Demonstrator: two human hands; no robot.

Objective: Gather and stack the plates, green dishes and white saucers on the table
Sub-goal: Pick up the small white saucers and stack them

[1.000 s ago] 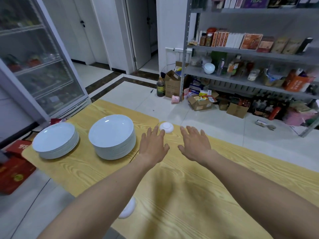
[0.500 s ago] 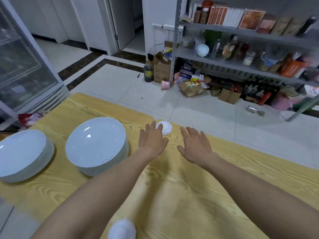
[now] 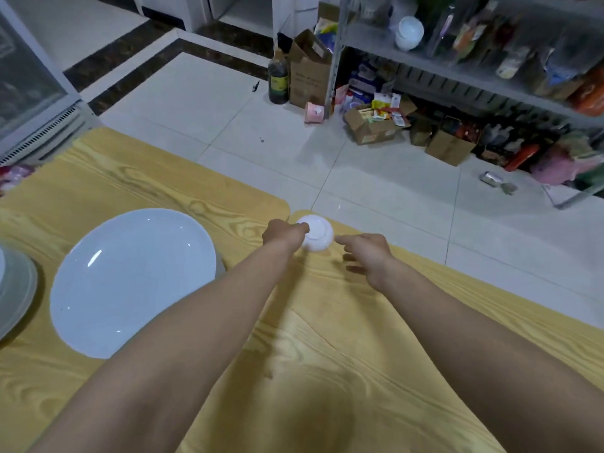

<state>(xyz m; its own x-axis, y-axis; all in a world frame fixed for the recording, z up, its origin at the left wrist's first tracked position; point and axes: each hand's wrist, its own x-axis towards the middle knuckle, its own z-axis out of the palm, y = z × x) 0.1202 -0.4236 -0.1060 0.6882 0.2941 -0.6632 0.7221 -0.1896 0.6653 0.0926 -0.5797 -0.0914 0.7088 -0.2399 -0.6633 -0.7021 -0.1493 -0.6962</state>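
Gripping the white saucer [image 3: 316, 237] at its 9 o'clock rim, the person's left hand [image 3: 283, 234] has its fingers curled onto it. Saucer is foot ring up, at 12 o'clock by the wooden table's [image 3: 327, 354] far edge. At the saucer's 3 o'clock, the right hand [image 3: 367, 255] holds nothing, index finger out, just beside the rim. A stack of white plates [image 3: 130, 279] is at 9 o'clock, with a second stack [image 3: 13, 289] beyond it.

The yellow wood-grain table [image 3: 327, 348] bore three items. A stack of white plates [image 3: 130, 279] stood left of centre. A second stack [image 3: 14, 289] was cut off by the left frame edge. A white saucer [image 3: 316, 236], base uppermost, sat at the far edge.
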